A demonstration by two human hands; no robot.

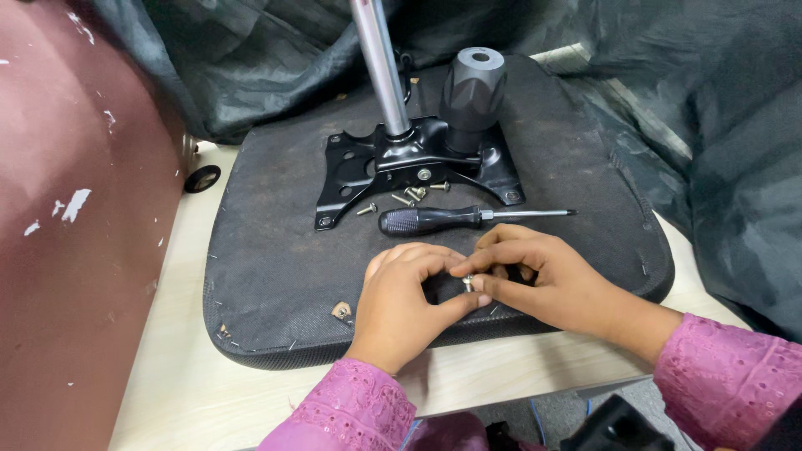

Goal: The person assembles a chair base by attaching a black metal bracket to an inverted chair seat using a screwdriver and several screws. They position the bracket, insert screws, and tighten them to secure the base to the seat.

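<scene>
My left hand [405,305] and my right hand [543,271] meet over the near edge of an upturned black chair seat [276,276]. Between their fingertips they pinch a small silver screw [469,283]. Just beyond my hands lies a screwdriver [451,219] with a black handle and its tip pointing right. Behind it a black metal mounting plate [409,163] sits on the seat, with a silver lever [380,63] and a dark grey cylinder [474,88] rising from it. Several loose screws [413,195] lie by the plate's front edge.
The seat rests on a pale wooden table [180,367]. A worn maroon chair back [75,225] stands at the left. Dark cloth [718,125] is heaped behind and to the right. A small black caster [202,178] lies by the seat's left corner.
</scene>
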